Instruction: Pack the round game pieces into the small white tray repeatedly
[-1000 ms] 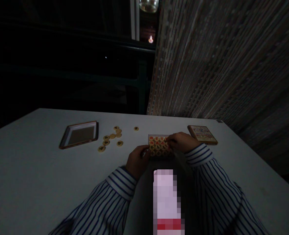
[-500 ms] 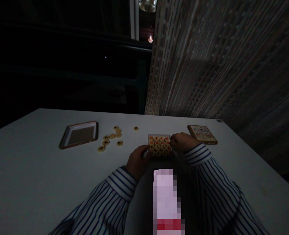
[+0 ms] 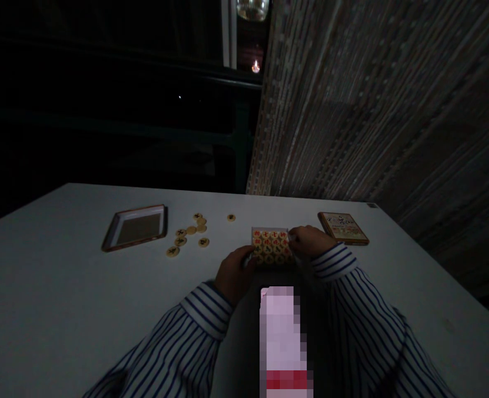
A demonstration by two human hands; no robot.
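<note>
A small clear-walled box (image 3: 269, 229) stands on the table in front of me, filled with rows of Chinese chess pieces (image 3: 274, 242). Red characters mark the upper rows, dark ones the lower rows. At the box's left side is my left hand (image 3: 235, 272), its thumb and fingers closed on the edge. My right hand (image 3: 310, 241) has its fingers closed at the right side, near the far corner. Its fingertips are partly hidden in the dim light. Several loose chess pieces (image 3: 180, 241) lie on the table to the left, some showing dark characters and some blank.
On the white table (image 3: 82, 287), an open shallow tray (image 3: 134, 242) lies at the left. A flat box with a printed lid (image 3: 343, 228) lies at the right. A bright pixelated patch (image 3: 283, 331) is close to me. Behind the table hangs a string curtain (image 3: 331, 110).
The view has shifted very slightly. Both hands stay at the sides of the box, and the pieces lie as before.
</note>
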